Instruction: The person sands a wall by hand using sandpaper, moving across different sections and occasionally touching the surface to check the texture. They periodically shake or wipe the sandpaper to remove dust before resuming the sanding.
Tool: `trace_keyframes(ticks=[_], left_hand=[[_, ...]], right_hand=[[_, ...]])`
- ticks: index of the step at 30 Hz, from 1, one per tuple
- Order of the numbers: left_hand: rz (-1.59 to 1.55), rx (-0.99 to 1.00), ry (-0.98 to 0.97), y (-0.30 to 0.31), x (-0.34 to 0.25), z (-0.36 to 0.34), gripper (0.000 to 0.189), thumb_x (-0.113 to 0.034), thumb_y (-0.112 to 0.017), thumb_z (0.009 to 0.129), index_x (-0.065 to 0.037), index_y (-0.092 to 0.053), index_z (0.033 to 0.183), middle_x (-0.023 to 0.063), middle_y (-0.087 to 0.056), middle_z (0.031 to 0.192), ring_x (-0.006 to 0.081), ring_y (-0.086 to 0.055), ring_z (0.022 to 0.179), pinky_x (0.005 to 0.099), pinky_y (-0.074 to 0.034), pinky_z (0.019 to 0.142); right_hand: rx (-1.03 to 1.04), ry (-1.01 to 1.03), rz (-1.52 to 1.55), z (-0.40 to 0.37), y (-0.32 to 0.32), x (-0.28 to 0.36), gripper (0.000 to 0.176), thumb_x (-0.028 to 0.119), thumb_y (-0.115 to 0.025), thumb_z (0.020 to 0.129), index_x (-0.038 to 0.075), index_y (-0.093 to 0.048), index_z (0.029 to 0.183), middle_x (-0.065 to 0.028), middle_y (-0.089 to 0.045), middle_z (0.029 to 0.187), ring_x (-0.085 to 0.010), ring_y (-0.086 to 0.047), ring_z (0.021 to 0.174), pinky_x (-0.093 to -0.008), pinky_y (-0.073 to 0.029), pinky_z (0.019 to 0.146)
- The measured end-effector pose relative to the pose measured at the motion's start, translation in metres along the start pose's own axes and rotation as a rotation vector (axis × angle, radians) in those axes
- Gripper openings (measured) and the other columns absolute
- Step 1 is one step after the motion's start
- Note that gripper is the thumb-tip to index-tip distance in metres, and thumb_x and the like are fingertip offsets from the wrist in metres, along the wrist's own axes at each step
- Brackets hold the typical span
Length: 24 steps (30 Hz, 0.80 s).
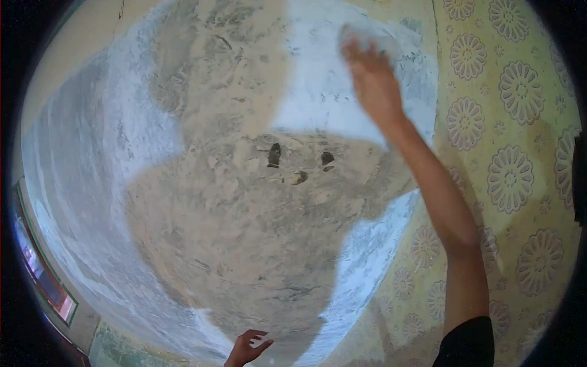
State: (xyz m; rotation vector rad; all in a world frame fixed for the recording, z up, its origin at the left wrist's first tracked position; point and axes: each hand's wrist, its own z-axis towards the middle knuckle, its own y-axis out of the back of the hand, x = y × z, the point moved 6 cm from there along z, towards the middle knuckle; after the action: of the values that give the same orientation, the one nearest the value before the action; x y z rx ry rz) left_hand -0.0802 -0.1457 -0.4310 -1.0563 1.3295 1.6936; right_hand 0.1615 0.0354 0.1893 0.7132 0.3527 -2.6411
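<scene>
My right hand [370, 70] is raised at the upper right, its fingers bent over a blurred greyish object [370, 41] pressed against a white-coated patch [318, 73] of the wall. Motion blur hides what the object is. My left hand [249, 346] is low in the view, near the bottom edge, with thumb and fingers apart and nothing between them. Around the white patches lies rough grey-brown plaster [244, 214], with dark holes [274, 155] near the middle.
Yellow wall with embossed flower patterns [510, 177] fills the right side. More white coating [131, 110] runs down the left. A window or opening with a green frame [46, 272] is at the lower left. A dark object [578, 177] shows at the right edge.
</scene>
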Motion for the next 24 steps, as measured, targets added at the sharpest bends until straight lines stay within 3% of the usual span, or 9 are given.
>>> trace_keyframes(ticks=[2, 4, 6, 9, 12, 14, 16, 18, 24], left_hand=[[0.161, 0.071, -0.075, 0.005, -0.021, 0.013, 0.042, -0.037, -0.077, 0.085, -0.008, -0.067, 0.115, 0.0132, -0.067, 0.114, 0.0251, -0.066, 0.105, 0.0392, -0.052, 0.086], [0.297, 0.158, -0.16, -0.003, -0.049, 0.029, 0.041, -0.038, -0.069, 0.092, -0.008, -0.065, 0.12, 0.0131, -0.064, 0.125, 0.0262, -0.062, 0.112, 0.0419, -0.049, 0.093], [0.056, 0.085, -0.326, -0.005, -0.078, 0.041, 0.043, -0.036, -0.082, 0.082, -0.008, -0.069, 0.111, 0.0117, -0.07, 0.109, 0.0242, -0.069, 0.099, 0.0367, -0.054, 0.081], [-0.052, 0.096, -0.307, -0.004, -0.081, 0.035, 0.042, -0.034, -0.081, 0.082, -0.008, -0.069, 0.113, 0.0108, -0.069, 0.112, 0.0239, -0.069, 0.098, 0.0365, -0.054, 0.08], [-0.027, 0.043, -0.248, 0.01, -0.017, 0.004, 0.037, -0.031, -0.081, 0.083, -0.007, -0.07, 0.109, 0.0099, -0.071, 0.108, 0.0227, -0.068, 0.097, 0.036, -0.053, 0.08], [-0.174, 0.005, 0.051, 0.022, 0.056, -0.026, 0.035, -0.032, -0.078, 0.086, -0.005, -0.071, 0.106, 0.0094, -0.071, 0.105, 0.0205, -0.068, 0.094, 0.0348, -0.053, 0.078], [0.044, 0.019, 0.309, 0.041, 0.066, -0.047, 0.045, -0.039, -0.075, 0.089, -0.009, -0.067, 0.121, 0.014, -0.068, 0.118, 0.0293, -0.067, 0.104, 0.0417, -0.057, 0.08], [0.038, -0.013, 0.276, 0.053, 0.084, -0.049, 0.046, -0.039, -0.075, 0.088, -0.009, -0.066, 0.122, 0.0157, -0.068, 0.117, 0.0304, -0.067, 0.103, 0.0424, -0.057, 0.08], [-0.065, -0.068, 0.223, 0.069, 0.109, -0.053, 0.044, -0.037, -0.074, 0.09, -0.007, -0.067, 0.121, 0.0127, -0.071, 0.112, 0.0289, -0.068, 0.1, 0.0418, -0.057, 0.078]], right_hand=[[0.01, -0.123, 0.01, 0.031, -0.012, -0.023, 0.043, 0.012, -0.051, 0.095, 0.006, -0.055, 0.137, -0.016, -0.05, 0.146, -0.0416, -0.046, 0.134, -0.0579, -0.035, 0.111], [-0.238, -0.271, 0.097, 0.054, -0.012, -0.031, 0.041, 0.012, -0.05, 0.095, 0.004, -0.055, 0.135, -0.0157, -0.051, 0.145, -0.0428, -0.047, 0.132, -0.059, -0.034, 0.111], [-0.162, -0.184, 0.076, 0.064, -0.02, 0.016, 0.04, 0.013, -0.05, 0.096, 0.004, -0.056, 0.135, -0.0146, -0.05, 0.145, -0.0429, -0.046, 0.133, -0.0593, -0.034, 0.111], [-0.057, 0.053, 0.135, 0.026, -0.014, 0.091, 0.042, 0.015, -0.052, 0.096, 0.006, -0.054, 0.137, -0.0127, -0.046, 0.149, -0.0419, -0.045, 0.135, -0.0597, -0.034, 0.111], [0.009, 0.082, 0.099, -0.009, -0.008, 0.069, 0.045, 0.014, -0.053, 0.096, 0.008, -0.051, 0.141, -0.0119, -0.042, 0.153, -0.0412, -0.044, 0.136, -0.0596, -0.034, 0.111], [0.066, -0.031, -0.044, 0.001, -0.001, 0.035, 0.044, 0.015, -0.051, 0.098, 0.009, -0.052, 0.141, -0.0114, -0.042, 0.153, -0.0419, -0.043, 0.136, -0.059, -0.033, 0.112], [-0.114, -0.167, 0.065, 0.037, -0.002, 0.01, 0.042, 0.016, -0.05, 0.098, 0.008, -0.054, 0.139, -0.0134, -0.047, 0.149, -0.0429, -0.042, 0.137, -0.0586, -0.033, 0.112], [-0.144, -0.254, 0.113, 0.056, -0.009, 0.02, 0.04, 0.016, -0.049, 0.099, 0.008, -0.056, 0.137, -0.014, -0.048, 0.148, -0.0436, -0.039, 0.138, -0.0573, -0.03, 0.114], [0.052, 0.036, 0.166, -0.008, 0.004, 0.116, 0.043, 0.01, -0.053, 0.096, 0.011, -0.055, 0.139, -0.0127, -0.048, 0.148, -0.0436, -0.041, 0.137, -0.0576, -0.03, 0.114]])
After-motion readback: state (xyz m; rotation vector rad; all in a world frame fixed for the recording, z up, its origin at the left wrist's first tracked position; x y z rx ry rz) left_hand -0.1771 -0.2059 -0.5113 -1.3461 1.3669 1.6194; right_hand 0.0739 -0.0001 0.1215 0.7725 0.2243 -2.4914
